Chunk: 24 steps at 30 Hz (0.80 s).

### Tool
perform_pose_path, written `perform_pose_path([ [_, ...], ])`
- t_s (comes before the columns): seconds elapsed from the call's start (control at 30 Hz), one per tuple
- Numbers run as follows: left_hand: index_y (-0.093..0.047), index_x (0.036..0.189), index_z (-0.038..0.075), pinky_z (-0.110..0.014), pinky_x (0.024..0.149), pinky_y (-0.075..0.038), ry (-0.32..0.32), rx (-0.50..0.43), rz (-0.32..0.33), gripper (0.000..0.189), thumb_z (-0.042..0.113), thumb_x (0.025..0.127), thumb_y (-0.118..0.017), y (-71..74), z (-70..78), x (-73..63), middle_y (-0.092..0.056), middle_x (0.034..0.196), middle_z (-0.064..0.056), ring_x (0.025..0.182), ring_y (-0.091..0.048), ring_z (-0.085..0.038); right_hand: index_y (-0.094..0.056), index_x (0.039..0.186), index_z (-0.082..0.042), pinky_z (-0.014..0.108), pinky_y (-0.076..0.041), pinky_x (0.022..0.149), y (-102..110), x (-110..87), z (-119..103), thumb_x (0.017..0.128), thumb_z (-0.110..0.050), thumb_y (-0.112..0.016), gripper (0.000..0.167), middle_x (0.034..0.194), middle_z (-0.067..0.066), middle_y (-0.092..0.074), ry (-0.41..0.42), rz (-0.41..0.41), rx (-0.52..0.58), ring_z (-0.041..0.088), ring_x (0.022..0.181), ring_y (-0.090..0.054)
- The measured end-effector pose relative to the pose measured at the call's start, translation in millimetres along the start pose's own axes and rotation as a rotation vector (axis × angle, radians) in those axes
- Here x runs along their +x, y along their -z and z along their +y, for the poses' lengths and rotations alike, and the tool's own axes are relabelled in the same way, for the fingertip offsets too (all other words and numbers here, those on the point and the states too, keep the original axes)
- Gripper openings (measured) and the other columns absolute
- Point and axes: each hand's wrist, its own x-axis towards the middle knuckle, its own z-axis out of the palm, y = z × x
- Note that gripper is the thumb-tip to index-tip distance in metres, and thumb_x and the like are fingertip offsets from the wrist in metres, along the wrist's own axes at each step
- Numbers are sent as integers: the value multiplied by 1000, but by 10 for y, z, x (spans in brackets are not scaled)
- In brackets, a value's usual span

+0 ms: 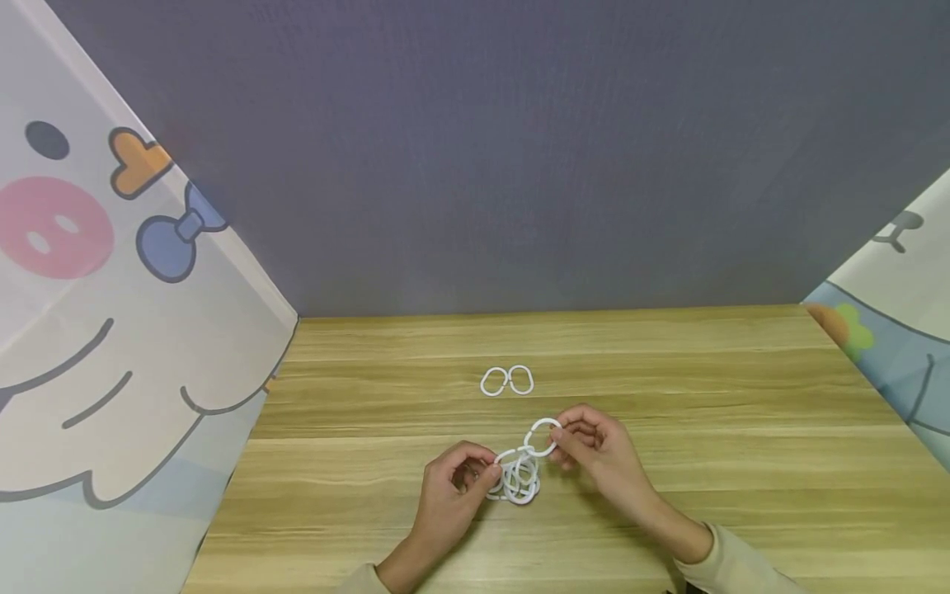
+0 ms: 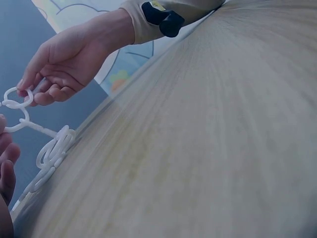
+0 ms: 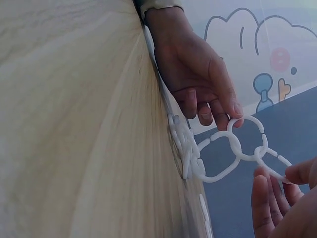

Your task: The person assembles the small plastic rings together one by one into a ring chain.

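My left hand [image 1: 451, 493] pinches one white plastic ring link [image 3: 265, 140] between thumb and fingertips. Hooked through it is another link [image 1: 535, 421], which my right hand [image 1: 604, 458] pinches at its outer side. These links have small gaps in their rims. A further link [image 3: 218, 178] hangs from the left-hand one and runs down to a tangled pile of white links [image 1: 523, 498] on the table, between and just below the hands. In the left wrist view, the right hand [image 2: 72, 64] holds its ring above that pile; the left hand shows only partly at the frame's edge.
Two more white links [image 1: 530, 381] lie side by side on the wooden table [image 1: 356, 396], beyond the hands; whether they are joined is too small to tell. A grey panel [image 1: 534, 165] stands along the far edge, with cartoon-printed panels [image 1: 245, 355] at both sides.
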Motion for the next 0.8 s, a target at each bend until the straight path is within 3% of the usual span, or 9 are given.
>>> perform_pose_path([
  [0.33,-78,102,3,-19,59,-51,12,1,3,8,-3,97,-81,2,-3,1,-77,89,-11,78,-65,-4,-65,106,14,27,-61,61,3,3,-5,103,6,-72,11,85,13,-71,-13,17,-8,14,70,-71],
  [0.67,-78,102,3,-18,60,-51,41,14,5,12,-5,94,-82,-6,26,-5,-78,90,-7,79,-66,-4,-60,103,16,30,-61,56,10,-10,-14,101,11,-68,10,85,3,-75,20,-52,44,17,69,-75],
  [0.8,-79,103,4,-18,59,-51,45,22,-4,12,-4,94,-82,-9,26,-2,-78,90,-4,78,-67,-4,-61,102,16,32,-61,54,24,-7,11,100,11,-69,10,85,6,-77,29,-90,67,17,70,-76],
])
